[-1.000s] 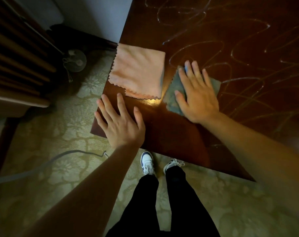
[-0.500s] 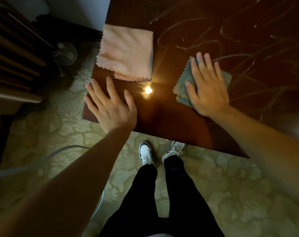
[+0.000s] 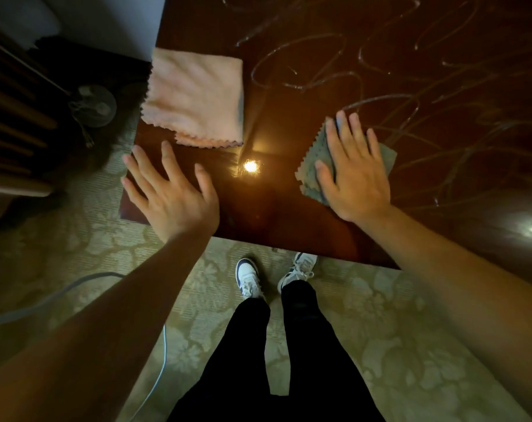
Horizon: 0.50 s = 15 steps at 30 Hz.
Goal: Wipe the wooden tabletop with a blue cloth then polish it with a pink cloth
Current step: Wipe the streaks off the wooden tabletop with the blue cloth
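Note:
The dark wooden tabletop (image 3: 289, 208) fills the upper right and carries looping wet streaks. My right hand (image 3: 354, 172) lies flat with straight fingers on the blue cloth (image 3: 311, 175), pressing it to the wood near the front edge. Most of that cloth is hidden under the hand. The pink cloth (image 3: 194, 97) lies folded at the table's left corner, untouched. My left hand (image 3: 173, 190) rests flat with spread fingers on the table's front left corner, just below the pink cloth.
A small fan (image 3: 92, 106) stands on the floor left of the table, beside dark furniture. A pale cable (image 3: 51, 300) runs across the patterned carpet. My legs and shoes (image 3: 248, 277) stand at the table's front edge. A bright lamp reflection (image 3: 250, 166) shines between my hands.
My right hand has slid the blue cloth to the right, away from the pink cloth. My left hand stays on the table's corner.

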Available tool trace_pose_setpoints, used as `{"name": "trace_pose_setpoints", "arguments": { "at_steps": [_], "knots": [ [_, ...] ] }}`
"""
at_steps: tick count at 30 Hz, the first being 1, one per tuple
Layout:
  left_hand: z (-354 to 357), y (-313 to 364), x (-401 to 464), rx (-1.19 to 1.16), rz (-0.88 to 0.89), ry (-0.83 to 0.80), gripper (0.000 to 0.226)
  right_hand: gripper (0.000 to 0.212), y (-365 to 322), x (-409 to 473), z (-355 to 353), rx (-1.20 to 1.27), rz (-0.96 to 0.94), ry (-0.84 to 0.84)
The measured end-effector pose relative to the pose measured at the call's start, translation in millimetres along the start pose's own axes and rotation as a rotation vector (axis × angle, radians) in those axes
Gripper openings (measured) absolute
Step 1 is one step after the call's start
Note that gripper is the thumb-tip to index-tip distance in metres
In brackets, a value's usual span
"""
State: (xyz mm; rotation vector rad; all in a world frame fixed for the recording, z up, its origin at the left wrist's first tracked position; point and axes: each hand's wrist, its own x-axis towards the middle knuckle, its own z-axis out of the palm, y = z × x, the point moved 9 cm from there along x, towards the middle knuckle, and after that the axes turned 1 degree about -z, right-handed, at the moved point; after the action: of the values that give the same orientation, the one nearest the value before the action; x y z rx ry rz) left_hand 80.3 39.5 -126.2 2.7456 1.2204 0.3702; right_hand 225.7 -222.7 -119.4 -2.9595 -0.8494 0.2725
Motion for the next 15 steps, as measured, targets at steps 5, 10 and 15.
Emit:
{"name": "trace_pose_setpoints", "arguments": {
  "at_steps": [5,10,15],
  "knots": [
    [2,0,1,-0.006,0.002,-0.032,0.06,0.071,-43,-63,18,-0.028,-0.138,-0.032],
    [3,0,2,-0.004,-0.002,-0.059,0.06,0.069,4,-48,10,-0.032,-0.241,-0.056],
    [2,0,1,0.002,0.004,-0.064,0.061,0.07,32,-8,1,-0.022,0.088,0.003]
  ]
}}
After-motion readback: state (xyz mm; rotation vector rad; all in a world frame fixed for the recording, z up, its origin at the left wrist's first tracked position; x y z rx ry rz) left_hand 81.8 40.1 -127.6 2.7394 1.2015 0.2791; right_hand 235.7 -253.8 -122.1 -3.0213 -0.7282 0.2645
